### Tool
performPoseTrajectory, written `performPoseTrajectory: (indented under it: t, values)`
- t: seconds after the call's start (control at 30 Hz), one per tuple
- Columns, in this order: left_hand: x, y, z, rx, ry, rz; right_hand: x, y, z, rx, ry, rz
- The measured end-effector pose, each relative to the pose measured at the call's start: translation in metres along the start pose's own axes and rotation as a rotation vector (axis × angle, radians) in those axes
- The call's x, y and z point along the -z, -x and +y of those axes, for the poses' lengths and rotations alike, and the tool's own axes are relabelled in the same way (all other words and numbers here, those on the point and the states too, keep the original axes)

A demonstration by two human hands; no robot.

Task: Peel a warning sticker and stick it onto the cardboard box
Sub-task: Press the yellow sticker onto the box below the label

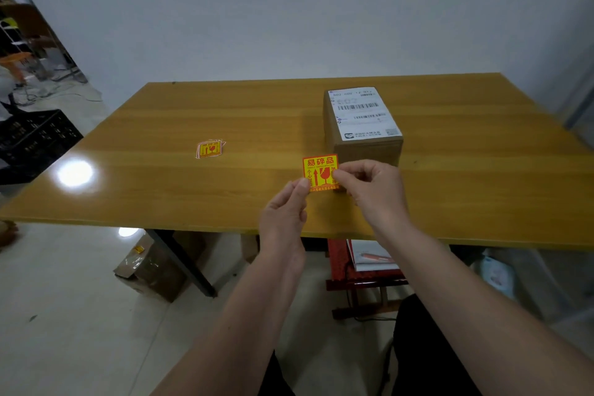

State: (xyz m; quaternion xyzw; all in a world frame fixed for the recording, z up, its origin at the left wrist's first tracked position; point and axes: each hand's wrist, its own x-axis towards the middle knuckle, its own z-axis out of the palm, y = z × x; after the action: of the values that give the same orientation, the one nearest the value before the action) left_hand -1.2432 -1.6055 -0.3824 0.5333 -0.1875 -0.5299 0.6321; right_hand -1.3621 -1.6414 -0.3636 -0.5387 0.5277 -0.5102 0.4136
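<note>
We see the sticker [320,173], yellow with red print, held upright above the near part of the table [225,119], its printed face toward us. The left hand [283,215] pinches its lower left corner between thumb and forefinger. The right hand [374,190] pinches its right edge the same way, the other fingers curled in. Whether the sticker is already lifting off a backing we cannot tell; the edges are too small and blurred.

Just behind the sticker stands the box [364,125], brown cardboard, toward the right half of the table and nearer its far edge. A white shipping label [361,112] with barcodes covers its top. The sticker's right side overlaps the box's near face from our view, though they seem apart.

A small pile of stickers [209,149] lies flat left of the middle of the table, well apart from the hands. A bright light glare shows near the left edge.

Under the table we see a red stool [340,267] with papers on it, and a taped carton [151,267] on the floor. A black crate [35,138] sits past the left edge.
</note>
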Motion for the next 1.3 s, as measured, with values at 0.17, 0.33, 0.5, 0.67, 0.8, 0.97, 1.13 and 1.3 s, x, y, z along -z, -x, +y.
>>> performPoseTrajectory:
  t: [0.17, 0.33, 0.5, 0.67, 0.8, 0.97, 1.13, 1.3]
  values:
    - [-0.021, 0.003, -0.019, 0.023, -0.035, -0.003, 0.028, -0.002, 0.010, -0.032, -0.024, 0.002]
    - [-0.041, 0.000, -0.034, -0.166, -0.232, 0.080, 0.044, -0.005, 0.025, -0.047, -0.001, 0.097]
    - [-0.047, -0.018, -0.024, -0.430, -0.416, 0.210, 0.060, -0.016, 0.031, -0.100, -0.034, 0.249]
    - [-0.063, -0.038, 0.000, -0.843, -0.861, 0.046, 0.064, -0.029, 0.025, -0.093, 0.071, 0.164]
    - [-0.067, -0.049, 0.005, -0.908, -1.009, -0.020, 0.057, -0.037, 0.025, -0.106, 0.090, 0.104]
    - [-0.061, -0.056, 0.000, -0.883, -0.936, -0.099, 0.046, -0.045, 0.030, -0.081, 0.061, 0.082]
    - [-0.059, -0.061, 0.004, -0.855, -0.881, -0.164, 0.038, -0.048, 0.035, -0.074, 0.030, 0.107]
    - [-0.056, -0.063, 0.005, -0.796, -0.840, -0.208, 0.032, -0.048, 0.036, -0.043, 0.090, 0.120]
